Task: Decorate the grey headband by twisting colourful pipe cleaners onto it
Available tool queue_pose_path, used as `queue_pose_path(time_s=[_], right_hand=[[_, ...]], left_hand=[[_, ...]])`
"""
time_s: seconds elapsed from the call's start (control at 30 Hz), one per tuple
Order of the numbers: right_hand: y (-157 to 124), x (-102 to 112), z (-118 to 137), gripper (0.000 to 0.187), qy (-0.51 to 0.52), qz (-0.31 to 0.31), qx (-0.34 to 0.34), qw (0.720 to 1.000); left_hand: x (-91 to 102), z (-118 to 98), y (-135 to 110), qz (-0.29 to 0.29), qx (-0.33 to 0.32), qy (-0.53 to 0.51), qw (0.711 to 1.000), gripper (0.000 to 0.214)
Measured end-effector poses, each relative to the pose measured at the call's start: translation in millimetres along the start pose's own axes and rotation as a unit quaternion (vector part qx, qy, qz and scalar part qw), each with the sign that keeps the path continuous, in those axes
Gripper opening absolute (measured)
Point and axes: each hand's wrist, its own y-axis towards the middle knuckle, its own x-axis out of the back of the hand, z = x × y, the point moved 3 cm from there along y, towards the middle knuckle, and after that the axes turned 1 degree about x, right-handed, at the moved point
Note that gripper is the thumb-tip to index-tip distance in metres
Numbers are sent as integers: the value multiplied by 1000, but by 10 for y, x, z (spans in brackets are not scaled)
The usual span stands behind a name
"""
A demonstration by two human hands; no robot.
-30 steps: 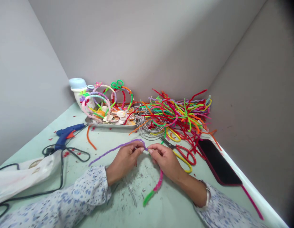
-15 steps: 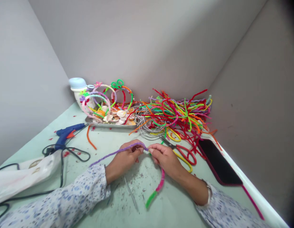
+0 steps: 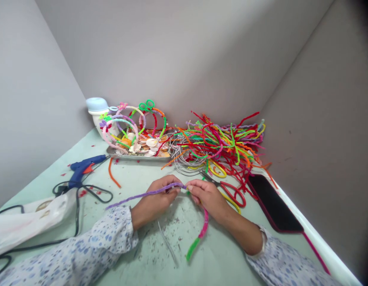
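Note:
A purple pipe cleaner [image 3: 133, 198] runs from the pinch point between my hands leftward over the back of my left hand [image 3: 160, 198], its free end near the sleeve. My left hand is closed, thumb and fingers pinching a wire frame beside the purple windings. With thumb and forefinger my right hand [image 3: 209, 198] grips where the purple pipe cleaner meets the frame. Below that hand hangs the frame's covered part [image 3: 203, 228], pink with a green end. A bare grey wire end [image 3: 168, 244] slants down beneath my left hand; its upper part is hidden.
Behind my hands lie red-handled scissors [image 3: 233, 194], another yellow-handled pair and a pile of coloured pipe cleaners [image 3: 228, 139]. A tray [image 3: 142, 158] holds shells and decorated headbands. Left are a blue glue gun [image 3: 79, 169], its cord and a white bag [image 3: 37, 218]; right, a phone [image 3: 274, 202].
The free end of the purple pipe cleaner has swung a little left and straightened. The pink and green covered end and the grey wire have shifted slightly right. Both hands keep their pinch.

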Motion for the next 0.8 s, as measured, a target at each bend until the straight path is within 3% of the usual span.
queue_pose_path(time_s=[0.67,0.8], right_hand=[[0,0,7,20,9,19,-15,1000],[-10,17,17,20,4,27,-6,1000]], left_hand=[[17,-33,30,-41,-27,11,999,13],[6,21,46,-12,-5,-31,999,12]])
